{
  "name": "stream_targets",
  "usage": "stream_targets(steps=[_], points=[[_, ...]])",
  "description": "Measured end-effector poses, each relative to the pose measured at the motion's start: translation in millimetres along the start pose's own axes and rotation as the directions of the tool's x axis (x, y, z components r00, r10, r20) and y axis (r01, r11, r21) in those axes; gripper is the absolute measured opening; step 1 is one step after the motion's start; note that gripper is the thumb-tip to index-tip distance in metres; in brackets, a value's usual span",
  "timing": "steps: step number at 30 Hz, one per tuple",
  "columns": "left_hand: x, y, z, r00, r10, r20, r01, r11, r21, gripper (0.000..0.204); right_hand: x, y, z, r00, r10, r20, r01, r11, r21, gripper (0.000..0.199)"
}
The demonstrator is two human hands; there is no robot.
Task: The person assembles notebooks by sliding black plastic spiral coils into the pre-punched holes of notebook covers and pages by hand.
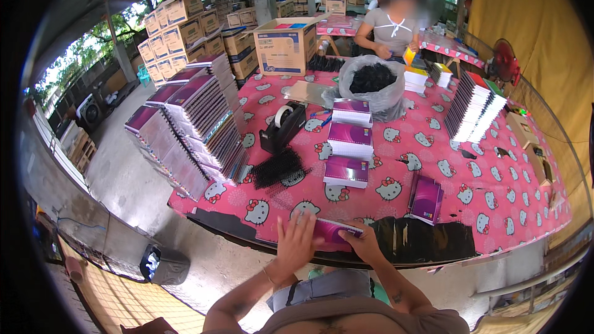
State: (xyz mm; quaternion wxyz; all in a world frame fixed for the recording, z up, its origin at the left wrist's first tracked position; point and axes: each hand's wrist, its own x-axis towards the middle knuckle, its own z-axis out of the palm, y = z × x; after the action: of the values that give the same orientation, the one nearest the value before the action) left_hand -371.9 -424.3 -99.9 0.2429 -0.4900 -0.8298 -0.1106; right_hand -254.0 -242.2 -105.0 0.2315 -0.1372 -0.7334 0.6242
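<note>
A purple-covered notebook (pixel 334 232) lies at the near edge of the table with the pink cartoon-cat cloth (pixel 458 167). My left hand (pixel 296 241) rests flat on its left part, fingers spread. My right hand (pixel 365 244) grips its right end with the thumb on top. Just beyond stand three short stacks of purple notebooks (pixel 348 171), (pixel 351 140), (pixel 352 112). Another purple notebook (pixel 427 199) lies to the right.
A black tape dispenser (pixel 281 127), black spiral coils (pixel 278 168), tall leaning stacks of bound notebooks (pixel 198 124), a bag of black coils (pixel 371 80), an open cardboard box (pixel 286 46) and upright notebooks (pixel 473 106) crowd the table. A person (pixel 393 25) works at the far side.
</note>
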Motion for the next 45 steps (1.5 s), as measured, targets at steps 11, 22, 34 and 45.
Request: stream_targets(steps=[11,22,34,45], points=[[51.5,-9.1,-21.0,0.998,0.008,-0.061,-0.003,0.997,0.078,0.088,7.1,-21.5,2.6,0.987,0.11,0.12,-0.12,0.99,0.08,0.024],[11.2,15.1,-6.1,0.977,0.191,0.097,-0.171,0.968,-0.185,0.081,14.0,-6.8,-2.4,0.977,0.177,0.118,-0.199,0.956,0.217,0.029],[47.1,17.9,-6.7,0.995,0.102,-0.017,-0.104,0.975,-0.195,0.081,31.4,-1.3,1.9,0.98,-0.117,0.161,0.141,0.979,-0.149,0.029],[52.7,-6.0,5.3,0.962,0.195,0.19,-0.143,0.957,-0.254,0.068,42.1,27.0,-0.7,0.952,-0.14,0.273,0.178,0.977,-0.12,0.031]])
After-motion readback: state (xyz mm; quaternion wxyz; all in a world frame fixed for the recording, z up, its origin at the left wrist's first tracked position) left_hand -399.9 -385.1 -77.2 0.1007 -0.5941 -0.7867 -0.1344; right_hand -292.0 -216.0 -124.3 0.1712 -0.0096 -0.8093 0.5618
